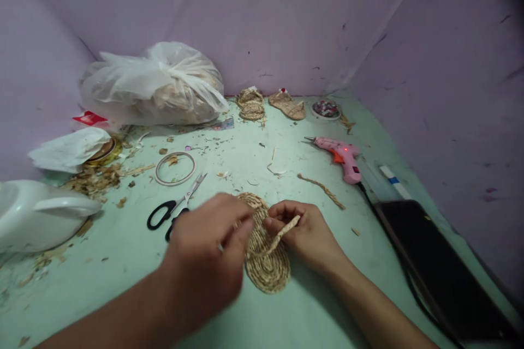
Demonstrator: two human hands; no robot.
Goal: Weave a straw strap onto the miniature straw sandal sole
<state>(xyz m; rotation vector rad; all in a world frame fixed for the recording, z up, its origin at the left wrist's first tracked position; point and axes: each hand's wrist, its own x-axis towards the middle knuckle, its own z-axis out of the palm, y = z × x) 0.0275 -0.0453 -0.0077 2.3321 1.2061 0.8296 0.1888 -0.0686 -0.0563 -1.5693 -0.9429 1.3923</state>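
Observation:
A small sandal of coiled, braided straw lies lengthwise in front of me, a braided strap standing up across its middle. My left hand is closed at its upper left side, thumb and fingertips pinched at the edge; this hand is slightly blurred and covers part of the sole. With bent fingers, my right hand grips the right edge of the sandal, beside the loose end of the strap. Black-handled scissors lie partly behind my left hand. A loose braided straw piece rests beyond my right hand.
A pink glue gun with a lit red light lies right, above a black phone-like slab. At the back stand finished straw sandals and a bead bowl. Left are a tape roll, plastic bag and white jug.

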